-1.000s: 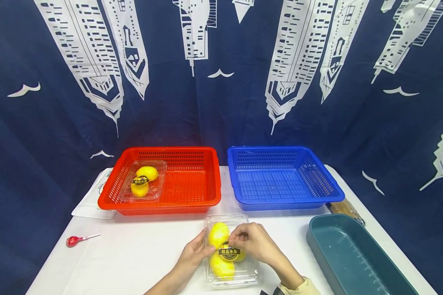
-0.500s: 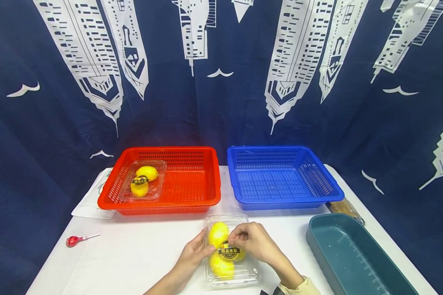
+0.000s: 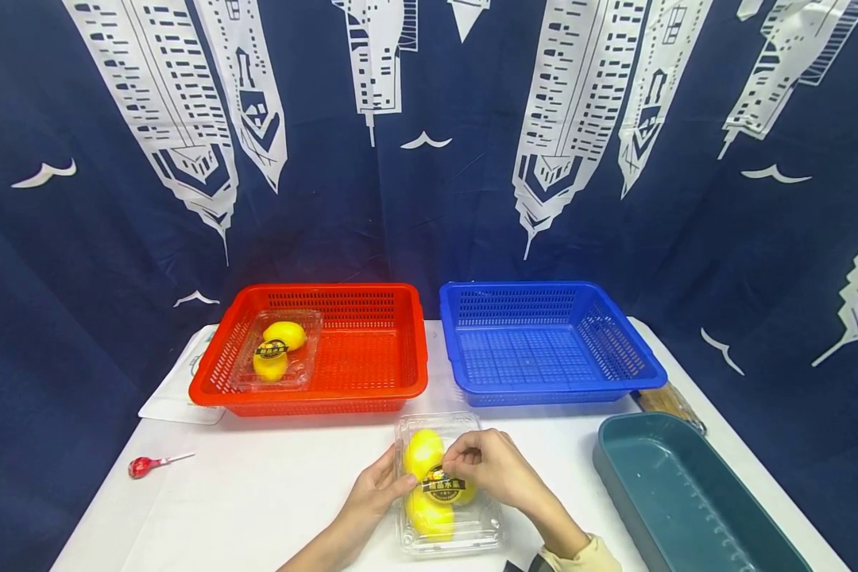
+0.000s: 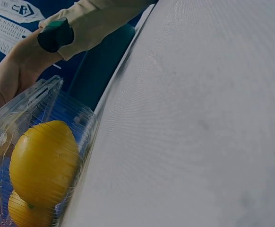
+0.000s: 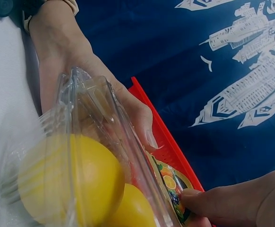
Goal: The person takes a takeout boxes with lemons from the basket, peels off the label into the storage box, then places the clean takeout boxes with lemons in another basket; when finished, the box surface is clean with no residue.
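Observation:
A clear plastic box (image 3: 482, 528) of yellow lemons stands at the table's front, a round black label (image 3: 443, 486) on its lid. My left hand (image 3: 373, 496) grips the box's left side, thumb on top near the label. Over the lid, my right hand (image 3: 496, 469) pinches the label's upper edge between thumb and fingertips. In the right wrist view the right fingers (image 5: 222, 201) touch the label (image 5: 172, 187), which has a fruit picture. The left wrist view shows a lemon (image 4: 44, 163) through the box wall; the left hand is not visible there.
A red basket (image 3: 357, 396) at the back left holds another clear box with lemons. Beside it stands a blue basket (image 3: 565, 391). A teal bin (image 3: 625, 496) is at the right, a brown packet (image 3: 672, 407) behind it. A red lollipop (image 3: 141, 467) lies at the left.

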`<action>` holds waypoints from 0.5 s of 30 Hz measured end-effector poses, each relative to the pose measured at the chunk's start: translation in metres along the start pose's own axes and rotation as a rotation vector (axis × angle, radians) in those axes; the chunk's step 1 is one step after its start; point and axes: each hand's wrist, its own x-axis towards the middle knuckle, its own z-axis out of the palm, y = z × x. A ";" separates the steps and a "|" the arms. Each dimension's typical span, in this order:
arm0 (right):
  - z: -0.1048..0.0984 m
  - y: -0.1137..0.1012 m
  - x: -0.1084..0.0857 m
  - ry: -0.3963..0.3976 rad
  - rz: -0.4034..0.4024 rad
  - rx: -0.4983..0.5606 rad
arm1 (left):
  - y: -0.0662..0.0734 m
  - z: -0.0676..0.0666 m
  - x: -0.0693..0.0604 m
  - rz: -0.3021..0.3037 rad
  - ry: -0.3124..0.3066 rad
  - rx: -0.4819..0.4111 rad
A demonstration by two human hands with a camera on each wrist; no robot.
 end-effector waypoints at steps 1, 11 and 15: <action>0.000 0.000 0.000 -0.001 0.001 0.002 | 0.000 0.000 0.000 -0.001 0.000 0.000; -0.001 0.002 0.000 -0.019 -0.006 0.030 | 0.000 0.000 0.000 -0.004 0.008 0.006; -0.002 0.003 0.000 -0.027 -0.006 0.050 | 0.000 0.001 0.000 0.001 0.005 0.002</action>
